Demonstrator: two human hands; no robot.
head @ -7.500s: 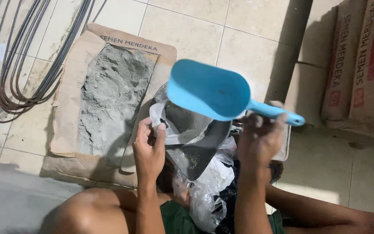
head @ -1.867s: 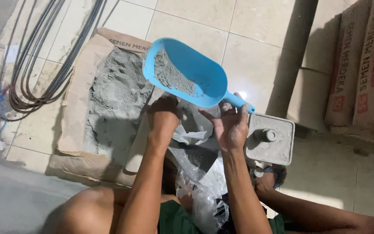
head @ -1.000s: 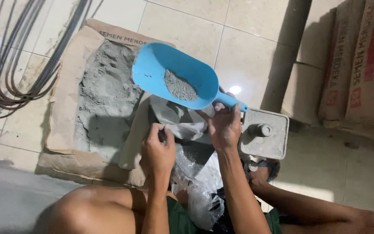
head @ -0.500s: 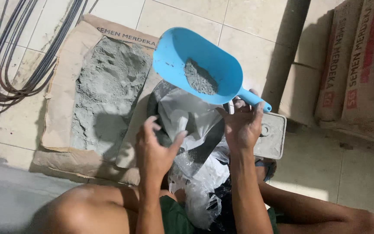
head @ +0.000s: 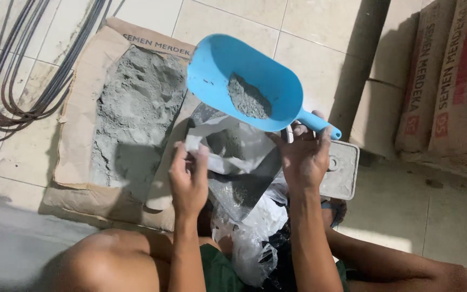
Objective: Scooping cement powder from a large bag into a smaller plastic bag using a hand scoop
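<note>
View from above, looking down at a seated person's two hands over a tiled floor (head: 228, 21).

The right hand (head: 304, 157) is gripping the handle of a blue plastic scoop (head: 244, 81), fingers wrapped and pressed together around the handle near its rounded end. The scoop is being held tilted above the hands, its open bowl facing the camera, with a small heap of grey powder (head: 248, 99) lying in the lower part of the bowl.

The left hand (head: 189, 181) is pinching the rim of a clear plastic bag (head: 239, 162) between thumb and fingers, keeping its mouth open just below the scoop. Grey powder is coating the inside of the bag (how much it contains cannot be told). More crumpled plastic (head: 255, 232) is lying beneath it, between the person's legs.

To the left, a paper sack (head: 77, 124) is lying flat on the floor, cut open along its upper face, exposing a bed of grey powder (head: 131, 108) with a rough, dug-out surface. A bundle of dark cables (head: 22, 81) is curving along the floor beyond the sack.

Just beside the right hand, a grey rectangular block (head: 344, 173) is sitting on the floor, partly hidden by the wrist. Closed paper sacks (head: 444, 86) are standing stacked at the right edge.
</note>
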